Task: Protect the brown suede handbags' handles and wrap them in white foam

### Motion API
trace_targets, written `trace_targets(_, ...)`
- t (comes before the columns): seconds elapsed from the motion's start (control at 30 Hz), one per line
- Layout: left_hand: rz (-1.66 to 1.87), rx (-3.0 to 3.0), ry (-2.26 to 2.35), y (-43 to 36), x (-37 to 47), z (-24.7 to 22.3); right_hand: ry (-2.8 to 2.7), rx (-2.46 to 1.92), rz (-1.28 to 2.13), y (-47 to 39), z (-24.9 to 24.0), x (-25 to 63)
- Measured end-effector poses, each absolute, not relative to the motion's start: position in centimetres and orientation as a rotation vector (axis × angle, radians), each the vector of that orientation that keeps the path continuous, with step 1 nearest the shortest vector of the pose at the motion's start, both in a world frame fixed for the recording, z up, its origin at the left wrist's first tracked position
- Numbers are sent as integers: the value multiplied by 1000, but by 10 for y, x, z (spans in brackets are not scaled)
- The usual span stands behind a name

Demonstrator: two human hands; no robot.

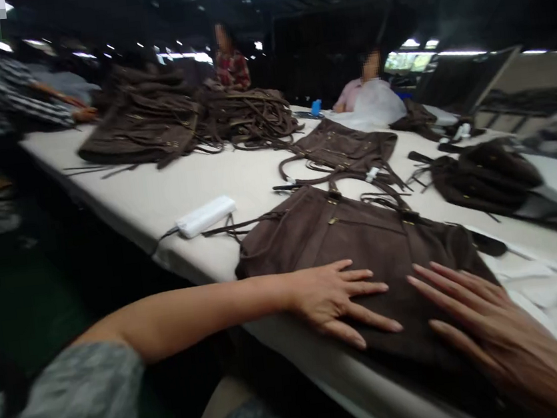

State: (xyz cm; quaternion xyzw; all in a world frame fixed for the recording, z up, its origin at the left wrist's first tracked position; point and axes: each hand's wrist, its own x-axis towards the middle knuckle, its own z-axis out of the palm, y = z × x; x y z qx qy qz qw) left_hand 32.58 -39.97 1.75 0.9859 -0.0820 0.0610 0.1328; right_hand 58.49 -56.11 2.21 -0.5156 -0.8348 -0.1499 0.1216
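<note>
White desk (234,174): it spreads out ahead of my fingers (374,314) and off to their right.
Heaped bags (143,124): dark brown, piled well beyond my fingers, ahead and to the left.
Brown bag (372,238): lying directly under my fingers at the near edge, its straps and gold-coloured fittings on the far side from them.
Second bag (346,144): lying flat just past the first, ahead of my fingers.
Dark bundle (486,175): ahead and to the right of my fingers.
Right hand (507,324): fingers straight, thumb apart, over the bag; I cannot tell how firmly they touch.
Left hand (321,298): fingers spread wide, palm down on the fabric, clamped on nothing.
White bar (206,216): ahead and left of my fingers, a dark cord at its end.
</note>
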Motion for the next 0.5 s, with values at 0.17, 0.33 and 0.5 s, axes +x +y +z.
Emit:
trace_targets(0.17, 157, 2698, -286, -389, 325, 10, -2541, -1832, -81, -571, 20, 547)
trace_targets(0.33, 93, 2602, -238, -376, 330, 9, -2383, -1963, -46, -590, 3, 529)
trace_targets(0.5, 30, 2657, -224, -373, 335, 6, -2233, -2043, -36, -591, 1, 521)
